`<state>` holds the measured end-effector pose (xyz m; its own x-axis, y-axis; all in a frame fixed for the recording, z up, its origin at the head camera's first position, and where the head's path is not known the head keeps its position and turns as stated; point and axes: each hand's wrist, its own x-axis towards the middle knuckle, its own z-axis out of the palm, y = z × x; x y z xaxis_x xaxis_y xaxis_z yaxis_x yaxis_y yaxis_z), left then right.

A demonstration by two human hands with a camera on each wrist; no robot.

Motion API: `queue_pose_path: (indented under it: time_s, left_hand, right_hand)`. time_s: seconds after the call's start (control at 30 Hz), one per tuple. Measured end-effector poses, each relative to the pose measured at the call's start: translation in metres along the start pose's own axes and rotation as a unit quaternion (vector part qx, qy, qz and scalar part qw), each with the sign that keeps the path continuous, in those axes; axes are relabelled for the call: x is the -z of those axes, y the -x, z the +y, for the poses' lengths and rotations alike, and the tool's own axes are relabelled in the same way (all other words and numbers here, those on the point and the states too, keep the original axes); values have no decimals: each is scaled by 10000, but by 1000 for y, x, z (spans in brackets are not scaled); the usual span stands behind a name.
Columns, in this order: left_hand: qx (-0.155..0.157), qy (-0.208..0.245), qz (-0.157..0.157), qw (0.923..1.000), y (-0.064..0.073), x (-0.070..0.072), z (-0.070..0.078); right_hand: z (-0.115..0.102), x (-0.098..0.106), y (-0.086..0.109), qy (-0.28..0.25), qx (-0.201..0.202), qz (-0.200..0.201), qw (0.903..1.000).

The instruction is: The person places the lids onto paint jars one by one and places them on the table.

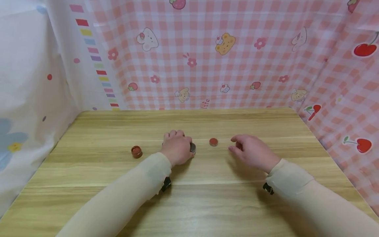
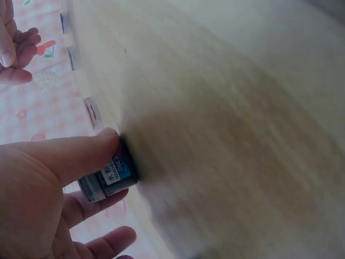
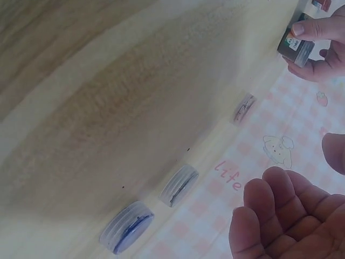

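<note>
My left hand [image 1: 177, 147] grips a small dark paint jar [image 2: 112, 175] between thumb and fingers, low over the wooden table. A label in blue and white shows on the jar in the left wrist view; in the head view, most of the jar is hidden behind the hand. To its right lies a clear round lid with red on it [image 1: 213, 142]. My right hand [image 1: 254, 151] hovers beyond that lid, its fingers loosely bent and holding nothing. In the right wrist view, a blue-smeared lid [image 3: 127, 227] and a grey-smeared lid [image 3: 180, 185] stand near its fingers.
A reddish-brown paint jar [image 1: 137, 151] sits on the table [image 1: 189, 204] left of my left hand. Pink checked cloth [image 1: 201, 72] rises behind the table's far edge, and patterned cloth hangs along both sides.
</note>
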<state>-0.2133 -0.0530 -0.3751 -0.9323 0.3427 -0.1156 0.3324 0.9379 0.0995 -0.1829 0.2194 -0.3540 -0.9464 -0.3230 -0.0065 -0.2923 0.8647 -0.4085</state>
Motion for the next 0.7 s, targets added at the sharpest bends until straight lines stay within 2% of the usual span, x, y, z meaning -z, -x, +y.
queue_pose_path:
  time_s: [0.27, 0.47, 0.7]
  left_hand:
    - [-54, 554, -50, 9984, 1, 2, -9]
    - [-128, 937, 219, 9953, 6, 10, -24]
    - [-87, 1065, 563, 9927, 13, 18, -42]
  right_hand:
    - [2, 3, 1, -37, 55, 73, 10000]
    - [5, 8, 3, -88, -70, 14, 9999]
    - [10, 12, 3, -27, -63, 134, 9999]
